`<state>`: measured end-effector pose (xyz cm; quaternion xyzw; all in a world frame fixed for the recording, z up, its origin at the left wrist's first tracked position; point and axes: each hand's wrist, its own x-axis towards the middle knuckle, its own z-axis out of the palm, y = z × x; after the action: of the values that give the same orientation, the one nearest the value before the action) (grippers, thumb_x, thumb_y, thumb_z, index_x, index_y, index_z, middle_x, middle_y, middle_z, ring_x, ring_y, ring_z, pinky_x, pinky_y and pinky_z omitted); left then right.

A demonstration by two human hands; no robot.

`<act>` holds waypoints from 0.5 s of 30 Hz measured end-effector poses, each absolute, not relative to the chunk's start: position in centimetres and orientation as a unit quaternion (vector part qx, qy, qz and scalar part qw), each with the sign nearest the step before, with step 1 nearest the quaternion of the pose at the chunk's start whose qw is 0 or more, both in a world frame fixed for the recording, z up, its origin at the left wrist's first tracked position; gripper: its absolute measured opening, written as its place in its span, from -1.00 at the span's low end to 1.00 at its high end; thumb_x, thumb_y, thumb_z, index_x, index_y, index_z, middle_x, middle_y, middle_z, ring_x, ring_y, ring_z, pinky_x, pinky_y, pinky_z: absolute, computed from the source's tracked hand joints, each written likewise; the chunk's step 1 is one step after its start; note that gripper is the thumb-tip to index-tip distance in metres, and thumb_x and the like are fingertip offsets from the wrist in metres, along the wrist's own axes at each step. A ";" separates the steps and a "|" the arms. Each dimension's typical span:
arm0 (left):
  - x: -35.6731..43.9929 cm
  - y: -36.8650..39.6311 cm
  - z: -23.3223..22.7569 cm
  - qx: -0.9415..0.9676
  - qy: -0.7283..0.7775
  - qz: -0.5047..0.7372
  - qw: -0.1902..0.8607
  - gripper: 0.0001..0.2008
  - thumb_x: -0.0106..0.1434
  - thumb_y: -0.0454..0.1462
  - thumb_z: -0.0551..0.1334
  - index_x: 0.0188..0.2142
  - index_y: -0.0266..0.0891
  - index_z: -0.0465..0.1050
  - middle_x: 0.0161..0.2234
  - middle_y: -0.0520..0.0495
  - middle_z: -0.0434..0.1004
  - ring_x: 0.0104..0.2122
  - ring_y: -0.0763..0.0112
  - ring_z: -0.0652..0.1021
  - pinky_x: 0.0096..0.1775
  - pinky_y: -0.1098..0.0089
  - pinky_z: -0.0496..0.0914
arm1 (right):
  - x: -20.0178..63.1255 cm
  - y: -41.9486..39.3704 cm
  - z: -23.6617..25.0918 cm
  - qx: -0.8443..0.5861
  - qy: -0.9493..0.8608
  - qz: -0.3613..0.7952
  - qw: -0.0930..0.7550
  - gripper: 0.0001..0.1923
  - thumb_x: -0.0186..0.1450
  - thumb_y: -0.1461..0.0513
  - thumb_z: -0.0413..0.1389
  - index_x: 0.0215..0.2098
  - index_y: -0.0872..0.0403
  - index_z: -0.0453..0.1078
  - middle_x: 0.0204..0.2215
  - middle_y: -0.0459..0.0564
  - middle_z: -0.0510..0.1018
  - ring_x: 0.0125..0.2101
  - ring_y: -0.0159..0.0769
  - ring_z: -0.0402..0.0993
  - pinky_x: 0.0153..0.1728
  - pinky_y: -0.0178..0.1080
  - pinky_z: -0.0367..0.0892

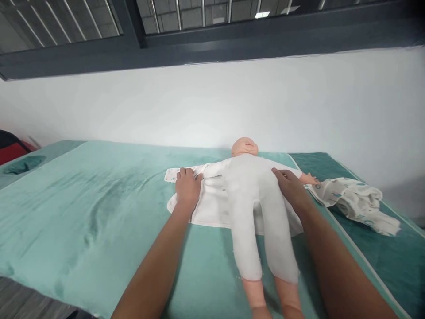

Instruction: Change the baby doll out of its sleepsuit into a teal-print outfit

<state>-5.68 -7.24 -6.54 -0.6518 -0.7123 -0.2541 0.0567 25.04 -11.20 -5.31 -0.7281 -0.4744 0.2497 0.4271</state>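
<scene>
A baby doll [247,181] with a white cloth body lies on its back on a light green cover, its head toward the wall. Beneath its torso spreads a white baby shirt [212,206], one sleeve stretched out to the left. My left hand [188,186] is closed on that sleeve near its patterned cuff; whether the doll's arm is inside is hidden. At the doll's other side, below its outstretched arm, my right hand [291,188] holds the torso, fingers partly hidden. The doll's bare hand [308,178] shows past my right hand.
A crumpled white patterned baby garment [357,201] lies right of the doll, on the darker green cloth [398,261]. The light green cover [83,212] stretches left. A white wall [149,106] stands behind, under a barred window. A red and black object [11,148] sits far left.
</scene>
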 end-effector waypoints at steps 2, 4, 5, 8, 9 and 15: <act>-5.6 -7.3 -6.4 -0.667 -0.702 -0.239 0.065 -0.83 0.32 -0.18 0.11 -0.24 -0.23 0.35 -0.14 -0.18 0.41 -0.06 0.11 0.38 -0.14 0.24 0.30 | 24.7 -11.0 -5.2 -0.697 -0.434 0.312 0.479 -0.48 0.21 -0.10 0.07 0.00 0.03 0.33 -0.15 0.08 0.55 -0.21 -0.11 0.49 -0.22 -0.14 0.38; -5.4 -7.3 -6.1 -0.674 -0.697 -0.240 0.057 -0.87 0.34 -0.23 0.07 -0.28 -0.21 0.33 -0.17 -0.16 0.42 -0.09 0.14 0.39 -0.15 0.26 0.29 | 24.3 -10.7 -5.1 -0.651 -0.399 0.383 0.520 -0.36 0.20 -0.11 0.10 0.16 -0.01 0.21 -0.08 0.07 0.53 -0.23 -0.15 0.51 -0.28 -0.16 0.44; -5.4 -7.4 -5.9 -0.673 -0.695 -0.246 0.051 -0.88 0.35 -0.24 0.06 -0.29 -0.20 0.32 -0.18 -0.15 0.43 -0.10 0.16 0.39 -0.17 0.27 0.28 | 24.1 -10.7 -5.0 -0.631 -0.384 0.412 0.533 -0.31 0.20 -0.11 0.11 0.20 -0.03 0.16 -0.03 0.07 0.50 -0.21 -0.15 0.51 -0.28 -0.17 0.46; -5.1 -7.5 -5.1 -0.674 -0.686 -0.271 0.040 -0.89 0.36 -0.26 0.04 -0.29 -0.18 0.29 -0.20 -0.12 0.42 -0.17 0.21 0.41 -0.23 0.30 0.26 | 23.3 -10.5 -4.7 -0.594 -0.351 0.462 0.556 -0.19 0.15 -0.08 0.20 0.28 -0.06 0.06 0.10 0.07 0.41 -0.11 -0.15 0.50 -0.21 -0.18 0.50; -5.0 -7.6 -4.8 -0.675 -0.683 -0.276 0.035 -0.90 0.35 -0.27 0.04 -0.29 -0.17 0.29 -0.21 -0.12 0.42 -0.18 0.22 0.41 -0.25 0.31 0.26 | 23.0 -10.5 -4.5 -0.584 -0.345 0.471 0.564 -0.16 0.14 -0.06 0.22 0.29 -0.07 0.03 0.11 0.07 0.40 -0.09 -0.14 0.50 -0.20 -0.17 0.51; -4.4 -7.2 -3.2 -0.659 -0.673 -0.333 -0.037 -0.92 0.31 -0.26 0.09 -0.32 -0.16 0.30 -0.17 -0.12 0.39 -0.17 0.23 0.42 -0.24 0.33 0.27 | 21.1 -11.1 -4.0 -0.539 -0.364 0.463 0.602 -0.09 0.11 0.01 0.27 0.33 -0.09 -0.02 0.18 0.05 0.32 0.07 -0.16 0.39 0.01 -0.19 0.44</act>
<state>-4.38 -7.22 -3.16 -0.6595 -0.6729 -0.3330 -0.0372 21.06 -11.10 -4.03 -0.5391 -0.3638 0.4628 0.6024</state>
